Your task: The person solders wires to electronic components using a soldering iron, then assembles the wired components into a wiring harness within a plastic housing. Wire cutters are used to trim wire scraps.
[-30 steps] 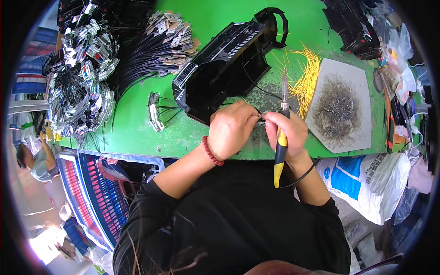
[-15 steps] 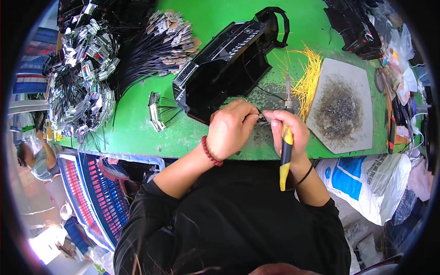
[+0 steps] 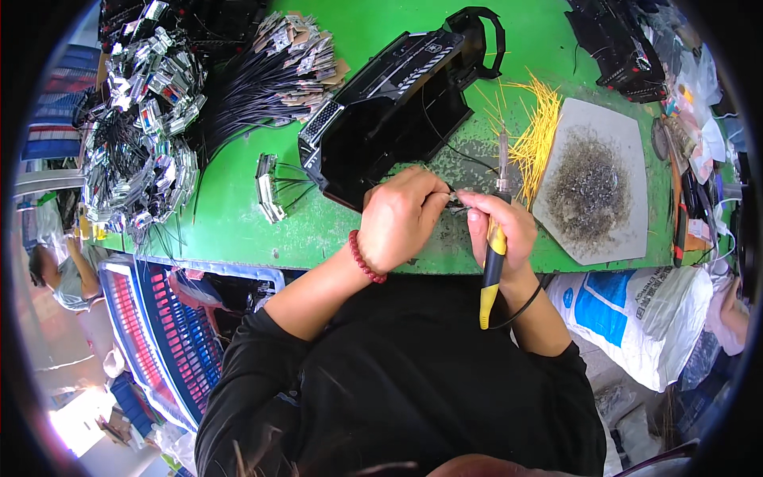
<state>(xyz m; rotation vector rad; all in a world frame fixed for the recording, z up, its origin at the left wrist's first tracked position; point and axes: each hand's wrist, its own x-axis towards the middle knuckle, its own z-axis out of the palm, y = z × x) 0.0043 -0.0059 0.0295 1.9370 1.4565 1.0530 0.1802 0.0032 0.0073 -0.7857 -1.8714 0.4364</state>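
Observation:
My left hand point(image 3: 401, 219), with a red bead bracelet on the wrist, is closed in a pinch at the near edge of a black plastic housing point(image 3: 381, 103). Facing it, my right hand point(image 3: 506, 230) has thumb and forefinger close together at a tiny dark part point(image 3: 454, 199) with thin wires, mostly covered by fingertips. A yellow-and-black soldering iron point(image 3: 491, 274) rests in the right hand, its metal tip pointing away from me. Left of the housing, a silvery connector piece point(image 3: 268, 188) hangs on black wires running into the housing.
Yellow wires point(image 3: 536, 135) lie beside a grey pad point(image 3: 636, 159) strewn with dark crumbs. Bundled black cables point(image 3: 238, 99) and a heap of silvery connectors point(image 3: 143, 159) fill the left. Another black housing point(image 3: 616, 48) sits far right. A person point(image 3: 75, 274) is at far left.
My fingertips stay together at the same spot with only slight shifts. The soldering iron's handle has tilted a little, its near end moving left.

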